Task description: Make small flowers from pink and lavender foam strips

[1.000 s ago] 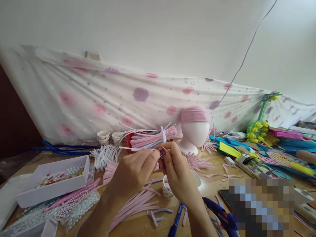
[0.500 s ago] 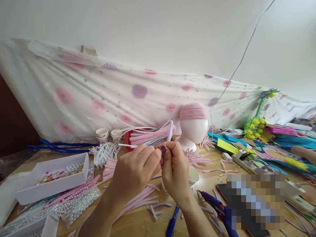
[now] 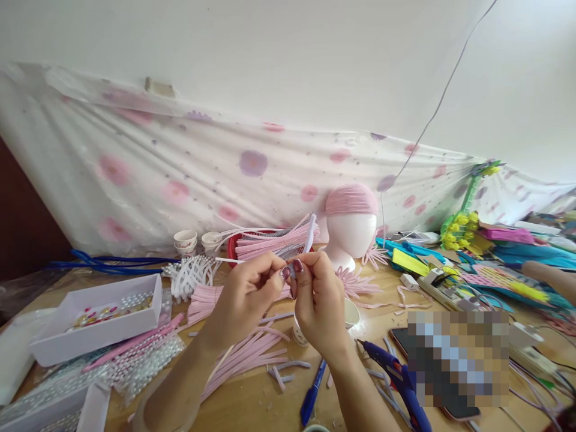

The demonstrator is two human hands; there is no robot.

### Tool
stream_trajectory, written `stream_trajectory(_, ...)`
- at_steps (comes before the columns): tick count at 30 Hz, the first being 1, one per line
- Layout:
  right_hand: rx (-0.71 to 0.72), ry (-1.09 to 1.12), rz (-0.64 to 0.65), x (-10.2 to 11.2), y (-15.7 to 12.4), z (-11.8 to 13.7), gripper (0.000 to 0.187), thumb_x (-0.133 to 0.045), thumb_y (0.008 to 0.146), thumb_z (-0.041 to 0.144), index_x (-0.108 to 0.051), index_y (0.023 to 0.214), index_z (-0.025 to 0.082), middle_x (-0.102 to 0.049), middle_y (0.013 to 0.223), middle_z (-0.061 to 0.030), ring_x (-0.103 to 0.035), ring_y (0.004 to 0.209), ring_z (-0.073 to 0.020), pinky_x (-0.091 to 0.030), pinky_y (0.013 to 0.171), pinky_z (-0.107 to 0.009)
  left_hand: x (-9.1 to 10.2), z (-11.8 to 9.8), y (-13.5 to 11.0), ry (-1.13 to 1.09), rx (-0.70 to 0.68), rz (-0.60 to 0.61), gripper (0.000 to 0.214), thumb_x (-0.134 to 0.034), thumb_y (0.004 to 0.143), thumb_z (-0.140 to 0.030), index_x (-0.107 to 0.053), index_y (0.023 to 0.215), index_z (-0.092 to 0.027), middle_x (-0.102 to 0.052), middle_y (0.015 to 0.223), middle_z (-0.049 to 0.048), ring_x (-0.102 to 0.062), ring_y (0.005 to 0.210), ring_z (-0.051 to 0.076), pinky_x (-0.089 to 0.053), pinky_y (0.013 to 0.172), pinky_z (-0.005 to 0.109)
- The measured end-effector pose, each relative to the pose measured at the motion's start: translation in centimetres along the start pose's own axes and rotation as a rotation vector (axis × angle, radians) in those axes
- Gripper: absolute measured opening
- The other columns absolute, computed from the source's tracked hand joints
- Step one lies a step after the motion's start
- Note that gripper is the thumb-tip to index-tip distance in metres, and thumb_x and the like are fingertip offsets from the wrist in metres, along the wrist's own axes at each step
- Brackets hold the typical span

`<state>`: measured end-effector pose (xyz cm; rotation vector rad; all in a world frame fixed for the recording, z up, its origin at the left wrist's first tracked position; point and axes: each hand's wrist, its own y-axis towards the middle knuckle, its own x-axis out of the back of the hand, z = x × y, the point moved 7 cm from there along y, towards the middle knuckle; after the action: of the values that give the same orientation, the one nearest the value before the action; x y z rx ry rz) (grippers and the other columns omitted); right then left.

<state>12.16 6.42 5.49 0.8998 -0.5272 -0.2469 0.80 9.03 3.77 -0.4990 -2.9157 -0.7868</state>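
Observation:
My left hand (image 3: pixel 245 297) and my right hand (image 3: pixel 317 300) meet above the wooden table (image 3: pixel 252 408), fingertips pinched together on one thin white strip (image 3: pixel 309 233). One end of the strip sticks up past my right fingers; the other end pokes out to the left of my left fingers. Under my right hand stands a small paper cup (image 3: pixel 348 315). Pink foam strips (image 3: pixel 252 354) lie loose on the table below my left hand.
A red basket of pink strips (image 3: pixel 270 243) and a white foam head with a pink cap (image 3: pixel 353 231) stand behind my hands. A white tray of beads (image 3: pixel 96 318) sits left, a blue glue gun (image 3: pixel 396 378) and blue pen (image 3: pixel 312 393) near right. Colourful craft clutter fills the right side.
The strip's free end has swung from lying level to pointing upward, and both hands have drawn closer together and slightly up.

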Motion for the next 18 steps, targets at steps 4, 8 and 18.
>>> stream_trajectory(4, -0.006, -0.032, 0.037, 0.2, 0.5, -0.6, 0.007, -0.043, 0.096, 0.016, -0.048, 0.093, 0.02, -0.053, 0.064, 0.0034, -0.052, 0.053, -0.0117, -0.038, 0.052, -0.023, -1.2, 2.0, 0.8, -0.397, 0.151, 0.108, 0.024, -0.051, 0.09, -0.04, -0.053, 0.08, -0.019, -0.041, 0.061, -0.0054, -0.043, 0.044, 0.008, -0.045, 0.037, 0.021)
stream_trajectory(8, -0.027, 0.076, 0.118, -0.1, 0.6, -1.1, 0.021, -0.04, 0.097, 0.015, -0.041, 0.117, 0.019, -0.049, 0.062, 0.0071, -0.05, 0.053, -0.0113, -0.038, 0.054, -0.023, -1.2, 1.8, 0.8, -0.302, 0.104, 0.116, 0.028, -0.044, 0.095, -0.042, -0.052, 0.081, -0.019, -0.044, 0.063, -0.004, -0.048, 0.051, 0.011, -0.048, 0.043, 0.022)
stream_trajectory(18, -0.156, 0.309, 0.212, -0.8, 0.7, -1.7, 0.013, -0.043, 0.099, 0.028, -0.048, 0.091, 0.021, -0.052, 0.07, 0.0032, -0.052, 0.062, -0.0112, -0.041, 0.057, -0.023, -0.2, -1.6, 0.1, 0.486, -0.293, -0.097, 0.02, -0.039, 0.097, -0.02, -0.05, 0.08, -0.02, -0.061, 0.07, -0.0012, -0.056, 0.062, 0.013, -0.044, 0.06, 0.024)
